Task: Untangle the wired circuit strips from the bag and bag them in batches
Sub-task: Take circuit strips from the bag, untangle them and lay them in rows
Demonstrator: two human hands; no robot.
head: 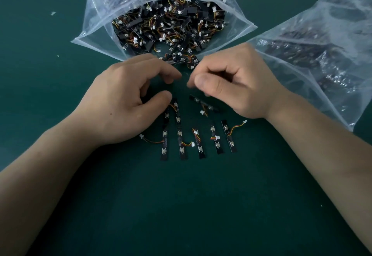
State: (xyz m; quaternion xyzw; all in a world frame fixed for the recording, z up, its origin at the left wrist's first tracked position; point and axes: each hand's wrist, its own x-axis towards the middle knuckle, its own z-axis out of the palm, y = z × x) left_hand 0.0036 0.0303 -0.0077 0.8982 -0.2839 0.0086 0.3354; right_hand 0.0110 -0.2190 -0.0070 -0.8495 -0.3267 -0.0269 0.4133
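A big clear bag [96,32] lies open at the top centre, full of tangled black circuit strips [169,26] with orange-yellow wires and white plugs. Several separated strips [182,145] lie side by side on the green mat below my hands. My left hand [128,98] is curled, its thumb tip touching the upper end of a strip [177,114]; whether it grips that strip is unclear. My right hand [233,82] has its fingers curled and its thumb against the forefinger. A blurred strip [203,103] with a dangling white plug sits right under those fingers, apparently held.
A second clear bag [322,50] with dark parts inside lies at the right. Small white scraps [53,13] lie on the green mat [181,205] at the upper left. Both forearms rest low across the mat.
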